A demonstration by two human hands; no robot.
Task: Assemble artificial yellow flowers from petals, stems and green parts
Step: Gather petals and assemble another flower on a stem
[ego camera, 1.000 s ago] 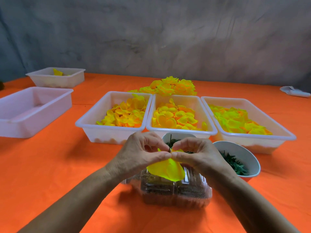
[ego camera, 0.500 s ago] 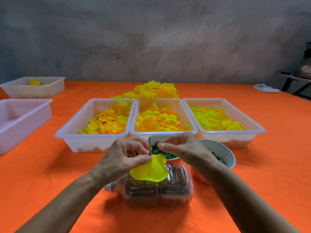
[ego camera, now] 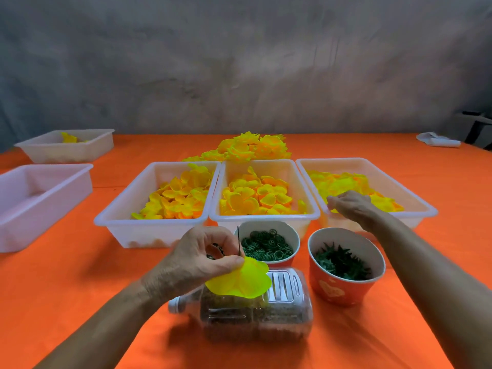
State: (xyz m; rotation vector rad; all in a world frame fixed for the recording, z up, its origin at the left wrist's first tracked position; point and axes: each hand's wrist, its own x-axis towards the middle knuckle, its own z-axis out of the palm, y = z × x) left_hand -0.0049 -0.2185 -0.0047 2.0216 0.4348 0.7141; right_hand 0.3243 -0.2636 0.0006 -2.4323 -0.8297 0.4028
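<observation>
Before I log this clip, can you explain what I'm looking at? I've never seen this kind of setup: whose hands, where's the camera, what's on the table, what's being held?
There is no machine here. A person works with bare hands, and the single camera sits on their head, looking forward and down, so the arms reach in from the bottom.

The left hand pinches a thin stem with a yellow petal threaded on it. The right hand reaches into the right tray, fingers on the petals there; whether it has one yet is unclear.

On the orange table stand three trays of yellow petals side by side, with finished flowers piled behind. Nearer are a cup of green rings, a cup of green leafy parts, and a clear bottle lying on its side. Two more trays sit at far left.
</observation>
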